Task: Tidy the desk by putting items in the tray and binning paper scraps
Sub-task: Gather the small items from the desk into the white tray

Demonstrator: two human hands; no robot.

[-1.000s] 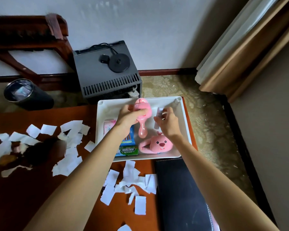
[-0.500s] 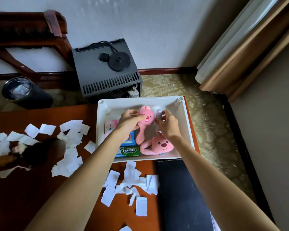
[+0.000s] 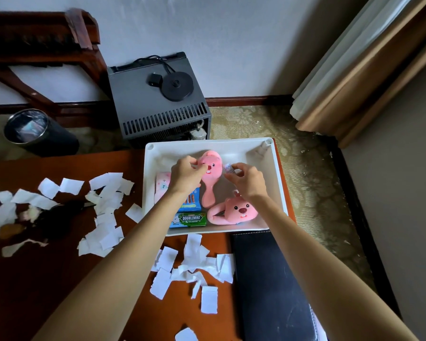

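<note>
A white tray (image 3: 277,183) sits at the desk's far right edge. Inside it lie a pink animal-faced hairbrush (image 3: 210,177), a pink plush toy (image 3: 234,210), a green Doublemint pack (image 3: 191,219), a blue packet (image 3: 191,203) and a pink packet (image 3: 161,187). My left hand (image 3: 186,174) pinches the brush head at its left side. My right hand (image 3: 247,179) pinches a small pale packet (image 3: 228,167) just right of the brush head. White paper scraps (image 3: 103,212) lie scattered across the brown desk, with more scraps (image 3: 192,264) below the tray.
A black bin (image 3: 38,132) stands on the floor beyond the desk's left part. A black box-shaped appliance (image 3: 158,107) with a kettle base on top sits behind the tray. A dark leather folder (image 3: 268,286) lies on the desk below the tray. Curtains hang at right.
The pink brush has turned from face down to face up and now lies in the tray. My right hand with the small packet has moved slightly toward the brush head.
</note>
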